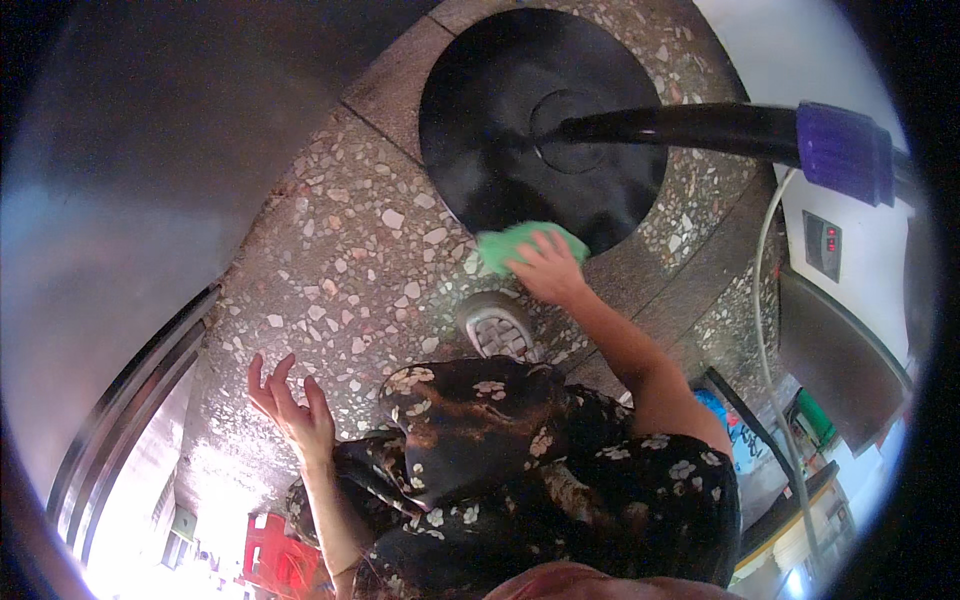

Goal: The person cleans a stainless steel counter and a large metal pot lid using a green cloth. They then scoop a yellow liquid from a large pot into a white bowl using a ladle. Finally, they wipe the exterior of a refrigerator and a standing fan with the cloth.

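Note:
My right hand (551, 270) presses on a green cloth (499, 250) at the near edge of a round black base (480, 172), which stands on the speckled stone floor. A black post (697, 131) with a purple collar (844, 154) rises from the base towards the right. My left hand (292, 405) is raised at the lower left, fingers apart and bent, with nothing in it. A woven light shoe (499, 330) shows just below the cloth.
A large dark smooth surface (150, 150) fills the upper left, with a doorway's metal track (135, 405) below it. A pale cable (761, 300) hangs at the right, near a panel with a red display (823, 244). A red plastic object (277, 555) stands at the lower left.

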`<state>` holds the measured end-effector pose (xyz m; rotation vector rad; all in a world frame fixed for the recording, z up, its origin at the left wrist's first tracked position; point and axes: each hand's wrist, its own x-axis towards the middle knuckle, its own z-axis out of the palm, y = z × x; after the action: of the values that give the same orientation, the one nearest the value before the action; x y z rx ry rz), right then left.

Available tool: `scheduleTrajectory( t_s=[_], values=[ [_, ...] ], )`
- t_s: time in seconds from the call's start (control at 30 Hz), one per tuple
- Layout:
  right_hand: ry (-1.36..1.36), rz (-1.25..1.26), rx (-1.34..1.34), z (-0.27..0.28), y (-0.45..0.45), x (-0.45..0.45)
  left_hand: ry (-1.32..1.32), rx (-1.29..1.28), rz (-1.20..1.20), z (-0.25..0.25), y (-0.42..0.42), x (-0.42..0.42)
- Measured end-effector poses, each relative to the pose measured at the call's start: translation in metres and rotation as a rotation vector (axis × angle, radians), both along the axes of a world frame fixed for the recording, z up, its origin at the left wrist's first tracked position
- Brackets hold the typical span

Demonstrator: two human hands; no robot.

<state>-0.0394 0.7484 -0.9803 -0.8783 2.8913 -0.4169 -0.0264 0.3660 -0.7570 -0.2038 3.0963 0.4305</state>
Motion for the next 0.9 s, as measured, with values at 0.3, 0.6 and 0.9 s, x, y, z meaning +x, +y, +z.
scheduleTrajectory(
  t_s=[0.3, 0.6, 0.9],
  values=[
    [0.200, -0.958, 0.201, -0.022, 0.157, -0.157, -0.069, 0.071, 0.041, -0.025, -0.011, 0.013],
    [0.425, 0.175, -0.086, 0.018, 0.055, -0.319, -0.020, 0.021, -0.037, -0.030, 0.009, -0.015],
    [0.312, -0.876, 0.332, -0.028, 0.145, -0.169, -0.020, 0.095, -0.001, -0.017, 0.009, -0.017]
  ],
)
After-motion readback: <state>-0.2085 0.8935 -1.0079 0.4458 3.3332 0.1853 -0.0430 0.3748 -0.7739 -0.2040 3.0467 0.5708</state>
